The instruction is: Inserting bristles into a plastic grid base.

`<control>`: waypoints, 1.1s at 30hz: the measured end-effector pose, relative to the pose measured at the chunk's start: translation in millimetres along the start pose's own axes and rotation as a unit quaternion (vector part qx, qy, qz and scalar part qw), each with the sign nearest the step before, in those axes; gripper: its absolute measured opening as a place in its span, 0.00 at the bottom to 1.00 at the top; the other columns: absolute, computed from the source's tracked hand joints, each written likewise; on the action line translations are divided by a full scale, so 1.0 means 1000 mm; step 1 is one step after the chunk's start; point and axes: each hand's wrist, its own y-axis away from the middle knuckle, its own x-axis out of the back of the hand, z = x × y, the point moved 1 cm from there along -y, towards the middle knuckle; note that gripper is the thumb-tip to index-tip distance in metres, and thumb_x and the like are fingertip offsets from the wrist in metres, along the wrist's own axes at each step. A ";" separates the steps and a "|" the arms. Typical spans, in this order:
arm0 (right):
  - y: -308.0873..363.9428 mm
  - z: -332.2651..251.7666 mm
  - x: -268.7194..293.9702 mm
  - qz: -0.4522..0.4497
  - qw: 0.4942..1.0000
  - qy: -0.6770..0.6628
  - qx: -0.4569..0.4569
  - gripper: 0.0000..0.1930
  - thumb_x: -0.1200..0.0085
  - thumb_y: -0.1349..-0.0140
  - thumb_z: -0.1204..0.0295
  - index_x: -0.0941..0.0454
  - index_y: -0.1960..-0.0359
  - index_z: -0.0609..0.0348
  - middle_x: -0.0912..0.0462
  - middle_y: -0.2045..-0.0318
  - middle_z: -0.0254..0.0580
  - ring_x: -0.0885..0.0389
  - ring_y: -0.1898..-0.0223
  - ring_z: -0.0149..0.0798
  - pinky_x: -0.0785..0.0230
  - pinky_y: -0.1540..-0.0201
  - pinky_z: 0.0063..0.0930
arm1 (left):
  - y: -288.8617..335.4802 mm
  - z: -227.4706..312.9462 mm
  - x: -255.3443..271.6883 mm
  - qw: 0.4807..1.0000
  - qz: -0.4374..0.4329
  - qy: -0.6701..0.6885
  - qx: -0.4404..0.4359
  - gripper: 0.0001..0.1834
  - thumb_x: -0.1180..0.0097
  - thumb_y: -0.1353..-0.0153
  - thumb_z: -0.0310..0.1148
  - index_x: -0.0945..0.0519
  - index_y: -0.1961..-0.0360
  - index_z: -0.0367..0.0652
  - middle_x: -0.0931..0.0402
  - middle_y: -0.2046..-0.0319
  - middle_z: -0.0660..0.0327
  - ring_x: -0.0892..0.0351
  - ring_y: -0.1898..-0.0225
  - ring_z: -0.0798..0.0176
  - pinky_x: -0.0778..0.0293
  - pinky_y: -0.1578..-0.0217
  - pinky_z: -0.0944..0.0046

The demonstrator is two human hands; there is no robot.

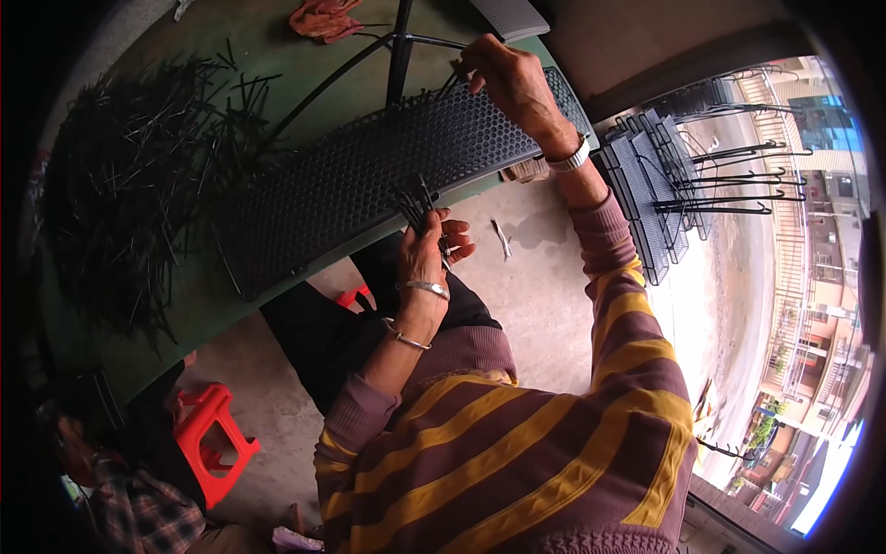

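A long black perforated panel [369, 175] lies slantwise on a green table [212, 309]. Several thin black strips [417, 198] stick up from my left hand [430, 247], whose fingers are closed round them just off the panel's near edge. At the panel's far edge, toward its right end, my right hand [510, 81] is bent down with fingers pinched. Dark thin strips [452, 85] show by its fingertips, though I cannot tell whether it holds one. More such strips stand along that far edge. A black frame [399, 42] with a post and curved legs rises behind the panel.
A large heap of thin black strips [138, 175] covers the table's left side. An orange-red cloth [323, 18] lies at the back. Stacked black mesh racks with hooked rods [646, 189] stand at the right. A red stool [214, 443] and another person in a plaid sleeve [143, 503] are lower left.
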 end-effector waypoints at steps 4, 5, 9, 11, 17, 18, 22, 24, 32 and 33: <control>-0.004 0.000 0.001 -0.015 0.999 0.009 0.047 0.06 0.56 0.39 0.83 0.26 0.64 0.65 0.19 0.72 0.41 0.16 0.71 0.34 0.25 0.68 0.23 | -0.001 -0.001 -0.001 1.000 0.008 0.003 0.011 0.15 0.52 0.33 0.43 0.27 0.58 0.42 0.23 0.70 0.59 0.25 0.74 0.71 0.21 0.67 0.66; -0.005 -0.002 0.002 -0.025 0.998 -0.025 0.044 0.06 0.56 0.38 0.83 0.26 0.64 0.65 0.19 0.72 0.41 0.16 0.70 0.34 0.25 0.66 0.23 | 0.001 0.000 -0.002 1.000 0.008 -0.001 0.004 0.15 0.52 0.33 0.43 0.26 0.58 0.42 0.23 0.72 0.61 0.27 0.76 0.72 0.23 0.69 0.68; -0.004 0.000 0.002 -0.038 0.998 -0.010 0.054 0.05 0.55 0.37 0.81 0.26 0.64 0.64 0.19 0.73 0.40 0.16 0.69 0.33 0.25 0.64 0.23 | 0.003 0.001 -0.004 1.000 0.008 -0.004 0.004 0.15 0.51 0.34 0.44 0.24 0.60 0.43 0.26 0.75 0.64 0.32 0.79 0.75 0.29 0.75 0.72; -0.004 0.002 0.002 -0.036 0.998 -0.037 0.043 0.05 0.55 0.36 0.79 0.25 0.64 0.64 0.19 0.74 0.40 0.16 0.69 0.33 0.25 0.63 0.24 | 0.003 0.001 -0.004 1.000 0.005 -0.003 -0.003 0.15 0.51 0.34 0.44 0.24 0.60 0.43 0.26 0.76 0.65 0.33 0.79 0.75 0.32 0.77 0.73; -0.003 -0.002 0.004 -0.061 0.996 -0.034 0.050 0.06 0.53 0.36 0.77 0.24 0.62 0.63 0.18 0.72 0.40 0.16 0.68 0.34 0.25 0.63 0.25 | 0.004 0.001 -0.005 1.000 -0.001 -0.001 -0.006 0.14 0.51 0.34 0.44 0.23 0.61 0.43 0.27 0.77 0.66 0.35 0.82 0.75 0.39 0.81 0.75; -0.002 -0.004 0.004 -0.061 0.996 -0.034 0.052 0.06 0.53 0.36 0.77 0.24 0.62 0.63 0.18 0.72 0.40 0.16 0.68 0.34 0.25 0.63 0.25 | 0.006 0.003 -0.006 1.000 0.002 -0.013 -0.006 0.14 0.51 0.34 0.43 0.23 0.61 0.43 0.27 0.77 0.66 0.35 0.83 0.75 0.40 0.81 0.76; 0.003 -0.009 0.003 -0.050 0.997 0.004 0.059 0.07 0.52 0.37 0.77 0.24 0.60 0.63 0.18 0.69 0.42 0.16 0.68 0.35 0.25 0.63 0.26 | 0.003 0.000 -0.006 1.000 -0.004 -0.001 -0.008 0.14 0.51 0.34 0.44 0.23 0.61 0.44 0.28 0.77 0.66 0.36 0.84 0.75 0.41 0.81 0.76; 0.006 -0.009 0.001 -0.056 0.996 0.012 0.064 0.08 0.52 0.38 0.78 0.24 0.59 0.63 0.18 0.69 0.43 0.16 0.68 0.36 0.25 0.63 0.26 | 0.007 0.004 -0.007 1.000 0.001 -0.019 -0.007 0.14 0.50 0.34 0.44 0.23 0.61 0.44 0.28 0.78 0.66 0.36 0.84 0.75 0.42 0.81 0.76; 0.009 -0.010 -0.004 0.008 0.991 0.039 0.126 0.08 0.51 0.45 0.83 0.26 0.63 0.61 0.19 0.72 0.42 0.17 0.72 0.38 0.24 0.70 0.28 | 0.006 0.007 -0.006 1.000 0.005 -0.006 0.005 0.13 0.50 0.34 0.43 0.23 0.61 0.43 0.29 0.78 0.66 0.36 0.83 0.74 0.41 0.80 0.75; 0.009 -0.009 -0.005 0.008 0.991 0.038 0.126 0.08 0.51 0.45 0.83 0.26 0.63 0.61 0.19 0.72 0.42 0.17 0.72 0.38 0.24 0.70 0.28 | 0.006 0.007 -0.006 1.000 0.006 0.004 0.008 0.13 0.50 0.34 0.42 0.23 0.61 0.43 0.29 0.78 0.66 0.36 0.83 0.74 0.41 0.80 0.75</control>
